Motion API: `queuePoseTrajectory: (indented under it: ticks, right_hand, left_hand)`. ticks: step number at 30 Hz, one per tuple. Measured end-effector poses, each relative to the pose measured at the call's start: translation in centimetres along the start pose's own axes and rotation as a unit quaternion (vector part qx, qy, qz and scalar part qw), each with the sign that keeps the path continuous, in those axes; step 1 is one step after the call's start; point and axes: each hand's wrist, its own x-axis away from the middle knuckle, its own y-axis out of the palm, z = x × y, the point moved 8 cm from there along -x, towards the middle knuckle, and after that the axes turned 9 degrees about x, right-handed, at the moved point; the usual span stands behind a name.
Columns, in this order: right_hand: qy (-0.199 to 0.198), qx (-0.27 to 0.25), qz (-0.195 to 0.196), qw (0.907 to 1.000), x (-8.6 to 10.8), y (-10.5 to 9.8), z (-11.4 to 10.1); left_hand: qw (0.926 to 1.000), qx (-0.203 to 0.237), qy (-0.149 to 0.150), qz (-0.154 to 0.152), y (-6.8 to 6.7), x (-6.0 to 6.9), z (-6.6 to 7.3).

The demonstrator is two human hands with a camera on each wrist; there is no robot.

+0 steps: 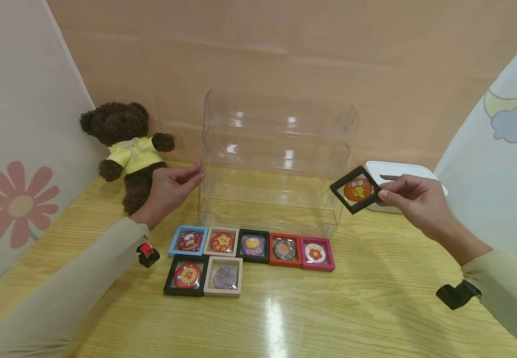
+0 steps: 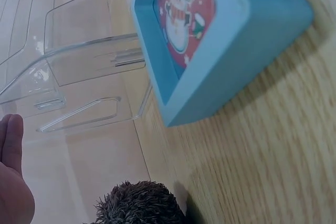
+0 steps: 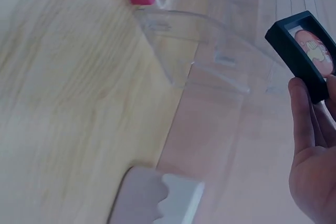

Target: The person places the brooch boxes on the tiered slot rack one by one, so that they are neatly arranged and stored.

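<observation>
My right hand (image 1: pixel 415 201) pinches a black square frame with an orange-red badge (image 1: pixel 358 190) by its corner, raised at the right side of the clear tiered rack (image 1: pixel 276 164). In the right wrist view the black frame (image 3: pixel 302 56) is held between thumb and fingers of the hand (image 3: pixel 315 166). My left hand (image 1: pixel 170 189) has its thumb and fingertips at the rack's left side edge, gripping or touching it. The left wrist view shows part of that hand (image 2: pixel 13 182) beside the rack (image 2: pixel 84 66). No frames are visible on the rack's tiers.
Several badge frames lie in two rows before the rack, among them a blue one (image 1: pixel 188 240), a pink one (image 1: pixel 317 253) and a black one (image 1: pixel 186 275). A brown teddy bear (image 1: pixel 135 154) sits at the left. Behind my right hand is a white container (image 1: pixel 401 170).
</observation>
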Motion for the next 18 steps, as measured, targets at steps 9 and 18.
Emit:
queuePoseTrajectory:
  ticks: [9,18]
  right_hand:
    - [-0.008,0.063,-0.009,0.998,-5.1,3.4,-2.7]
    - [-0.002,0.108,-0.001,0.9941,-9.3,5.6,-4.6]
  left_hand:
    - [0.9998,-0.001,-0.02,-0.004,-0.3,0.2,-0.1]
    - [0.9989,0.006,-0.046,-0.008,-0.2,0.2,-0.4]
